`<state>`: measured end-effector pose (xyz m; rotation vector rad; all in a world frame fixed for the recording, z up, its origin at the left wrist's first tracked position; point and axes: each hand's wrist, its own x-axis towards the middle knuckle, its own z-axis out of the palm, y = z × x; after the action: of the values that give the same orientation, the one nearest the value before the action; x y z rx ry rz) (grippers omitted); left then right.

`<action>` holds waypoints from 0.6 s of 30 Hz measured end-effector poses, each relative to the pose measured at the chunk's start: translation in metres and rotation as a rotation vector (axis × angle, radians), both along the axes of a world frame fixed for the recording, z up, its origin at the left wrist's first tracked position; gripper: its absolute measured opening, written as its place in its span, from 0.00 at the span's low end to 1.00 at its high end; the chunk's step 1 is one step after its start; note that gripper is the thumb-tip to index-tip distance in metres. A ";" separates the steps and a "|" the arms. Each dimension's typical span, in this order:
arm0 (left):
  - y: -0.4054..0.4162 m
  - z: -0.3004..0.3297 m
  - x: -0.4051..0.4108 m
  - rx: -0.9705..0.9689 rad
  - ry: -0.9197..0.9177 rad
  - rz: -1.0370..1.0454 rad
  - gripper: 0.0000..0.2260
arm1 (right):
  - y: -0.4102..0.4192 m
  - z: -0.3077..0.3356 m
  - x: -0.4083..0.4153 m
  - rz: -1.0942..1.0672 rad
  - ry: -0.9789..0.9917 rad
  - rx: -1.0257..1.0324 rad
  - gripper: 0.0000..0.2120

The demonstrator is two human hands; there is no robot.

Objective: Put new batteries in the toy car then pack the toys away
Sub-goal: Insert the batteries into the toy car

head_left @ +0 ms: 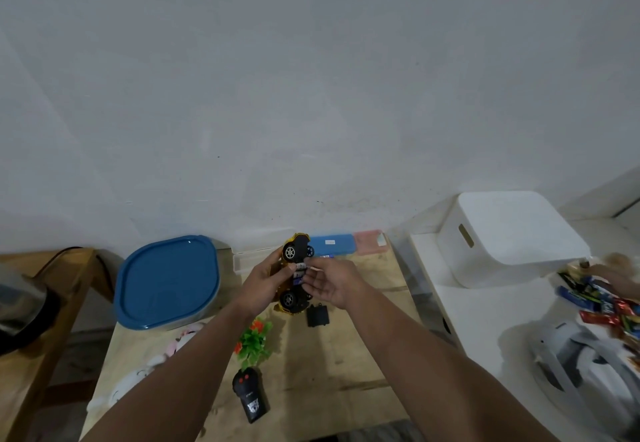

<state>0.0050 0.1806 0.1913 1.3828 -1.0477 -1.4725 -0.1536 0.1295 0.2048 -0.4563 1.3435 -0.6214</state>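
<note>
My left hand [260, 285] grips a yellow toy car [295, 275] above the wooden table [346, 355], its black underside and wheels turned toward me. Batteries [300, 272] sit in the open compartment on the underside. My right hand [330, 284] has its fingertips on those batteries. The black battery cover [318, 315] lies on the table just below the car. A black remote control [250, 395] with red buttons lies near the front edge.
A container with a blue lid [168, 282] stands at the left. Blue [334, 245] and pink [370, 242] cases lie along the back wall. A small artificial plant [254, 341] sits mid-table. A white bin [509, 237] and colourful packets [602, 303] are on the white surface at right.
</note>
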 end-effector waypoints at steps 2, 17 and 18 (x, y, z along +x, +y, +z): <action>-0.002 0.003 -0.002 -0.018 -0.006 -0.001 0.18 | -0.001 0.000 -0.001 -0.027 -0.010 0.012 0.12; -0.012 0.008 -0.012 -0.071 -0.056 -0.049 0.17 | -0.012 0.004 -0.004 -0.128 -0.065 0.105 0.17; -0.013 0.008 -0.012 -0.078 -0.067 -0.056 0.17 | -0.011 0.004 -0.004 -0.126 -0.063 0.103 0.16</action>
<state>-0.0068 0.1681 0.1997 1.3660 -1.1822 -1.4184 -0.1575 0.1182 0.2089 -0.2676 1.3446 -0.6614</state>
